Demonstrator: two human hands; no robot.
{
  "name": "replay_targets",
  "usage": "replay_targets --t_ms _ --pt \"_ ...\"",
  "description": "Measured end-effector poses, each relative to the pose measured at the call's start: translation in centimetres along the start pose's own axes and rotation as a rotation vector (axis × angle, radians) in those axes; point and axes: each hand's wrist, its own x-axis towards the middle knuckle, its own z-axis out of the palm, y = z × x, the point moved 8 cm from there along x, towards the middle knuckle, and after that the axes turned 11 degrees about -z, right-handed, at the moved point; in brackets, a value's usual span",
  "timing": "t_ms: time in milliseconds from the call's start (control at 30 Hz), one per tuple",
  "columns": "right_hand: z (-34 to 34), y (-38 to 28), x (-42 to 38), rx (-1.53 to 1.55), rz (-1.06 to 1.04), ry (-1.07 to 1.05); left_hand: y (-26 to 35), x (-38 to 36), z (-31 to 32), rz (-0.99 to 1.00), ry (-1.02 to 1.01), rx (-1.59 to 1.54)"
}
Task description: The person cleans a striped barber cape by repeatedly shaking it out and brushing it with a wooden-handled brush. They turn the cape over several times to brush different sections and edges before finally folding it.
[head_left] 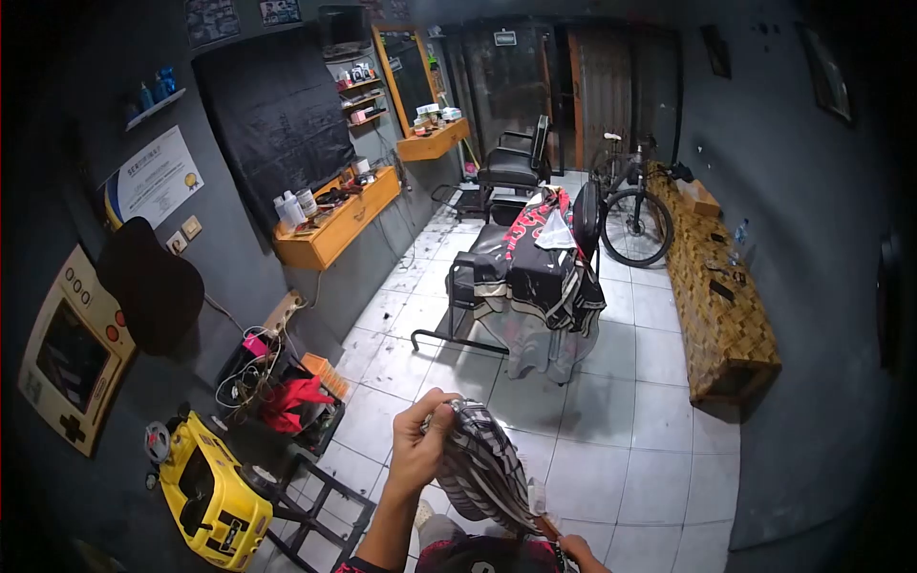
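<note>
My left hand [420,444] is raised in front of me, its fingers closed on the top edge of a black-and-white striped cloth [487,463]. The cloth hangs down in folds towards my lap. Low in the view, my right hand [579,553] grips the brown handle of a brush [546,525] with a pale head. The brush head lies against the cloth's lower right edge. Farther ahead stands a black barber chair [462,279], with a black, red and white barber cape [537,263] draped over it.
Wooden wall shelves [339,220] with bottles line the left. A yellow toy car [215,492] and a black metal frame [330,506] stand at lower left. A woven bench [712,306] runs along the right wall, near a bicycle [637,224]. Dark hair clippings dot the tiles.
</note>
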Motion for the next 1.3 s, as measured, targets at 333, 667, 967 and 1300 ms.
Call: replay_targets --t_ms 333,667,967,1300 --pt "-21.8 -16.5 -8.7 1.105 -0.405 0.326 -0.7 -0.7 5.0 0.195 -0.535 0.601" --pt "-16.4 -23.1 -6.2 1.006 -0.555 -0.080 1.7 -1.3 0.5 0.485 0.228 0.363" --pt "-0.7 2.1 -0.1 0.019 0.226 0.373 1.5 0.8 -3.0 0.456 0.318 0.304" --pt "-23.4 -25.5 -13.2 1.376 -0.722 0.447 -3.2 -0.5 1.0 0.094 0.174 0.038"
